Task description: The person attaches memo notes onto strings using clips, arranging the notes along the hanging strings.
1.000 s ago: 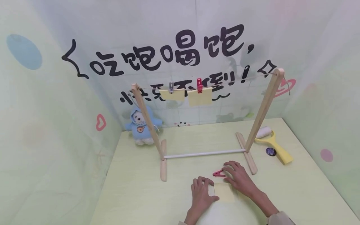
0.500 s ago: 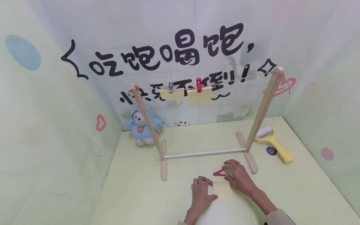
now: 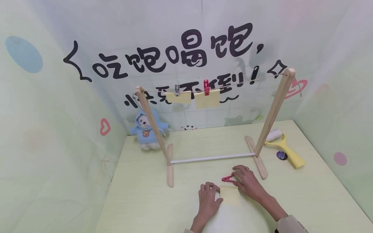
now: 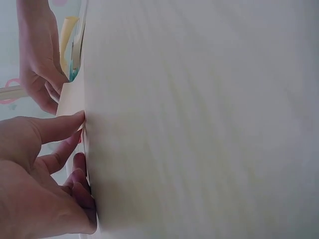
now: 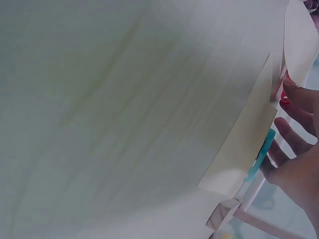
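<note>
From up at the head, I see the left hand (image 3: 208, 200) with its thumb and first finger a little apart, pinching the left edge of a yellow paper note (image 3: 230, 196) by the tabletop (image 3: 134, 194). The right hand (image 3: 250, 183) pinches the handles of a red clothespin (image 3: 226, 179), just past that note. From the left wrist, the other left fingers are bent. From the right wrist, a teal clothespin (image 5: 260, 155) and a pale sheet (image 5: 241, 142) are just beside the right hand.
</note>
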A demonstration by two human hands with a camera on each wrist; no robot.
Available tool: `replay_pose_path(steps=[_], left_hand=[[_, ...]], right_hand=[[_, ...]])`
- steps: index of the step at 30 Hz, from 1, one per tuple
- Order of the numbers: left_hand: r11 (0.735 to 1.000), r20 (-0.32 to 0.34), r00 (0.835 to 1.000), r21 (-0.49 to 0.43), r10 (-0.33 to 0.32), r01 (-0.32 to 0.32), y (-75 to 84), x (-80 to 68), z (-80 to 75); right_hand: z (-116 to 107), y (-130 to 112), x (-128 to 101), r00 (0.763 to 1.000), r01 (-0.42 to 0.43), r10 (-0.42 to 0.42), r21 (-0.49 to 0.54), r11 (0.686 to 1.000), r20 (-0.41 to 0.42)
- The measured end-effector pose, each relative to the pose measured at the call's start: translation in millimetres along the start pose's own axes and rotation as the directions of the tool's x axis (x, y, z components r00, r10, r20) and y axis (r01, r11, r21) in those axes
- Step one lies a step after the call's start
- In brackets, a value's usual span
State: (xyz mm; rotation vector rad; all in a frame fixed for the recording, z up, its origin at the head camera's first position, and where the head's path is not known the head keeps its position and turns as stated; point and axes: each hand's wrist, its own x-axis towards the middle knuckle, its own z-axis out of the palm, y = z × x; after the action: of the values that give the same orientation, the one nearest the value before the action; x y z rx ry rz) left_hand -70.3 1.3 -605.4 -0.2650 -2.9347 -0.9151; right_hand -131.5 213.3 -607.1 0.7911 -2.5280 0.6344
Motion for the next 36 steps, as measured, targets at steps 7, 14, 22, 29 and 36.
replay_pose_path(steps=[7,14,22,29,36], left_hand=[[1.000,-0.023,1.000,-0.004,-0.020,0.020,-0.1,1.4,3.6],[1.000,-0.072,0.997,-0.017,-0.012,0.011,-1.0,2.3,7.4],[0.993,0.008,0.996,-0.078,-0.093,0.093,0.8,3.7,5.1],[0.980,0.004,0.993,-0.157,-0.121,0.121,1.6,5.4,3.1],[0.942,0.015,0.989,-0.306,-0.144,0.142,3.8,7.0,0.5]], right_hand=[[-3.5,0.9,-0.1,1.000,-0.019,0.019,0.019,1.000,-0.007],[-7.4,-1.1,1.2,0.998,-0.060,0.063,0.097,0.993,-0.021],[-10.6,-1.6,3.0,0.985,-0.171,0.174,0.249,0.953,0.010],[-24.0,-4.3,10.6,0.942,-0.335,0.307,0.320,0.886,0.135],[-44.5,-4.9,27.1,0.951,-0.309,0.287,0.337,0.889,0.116]])
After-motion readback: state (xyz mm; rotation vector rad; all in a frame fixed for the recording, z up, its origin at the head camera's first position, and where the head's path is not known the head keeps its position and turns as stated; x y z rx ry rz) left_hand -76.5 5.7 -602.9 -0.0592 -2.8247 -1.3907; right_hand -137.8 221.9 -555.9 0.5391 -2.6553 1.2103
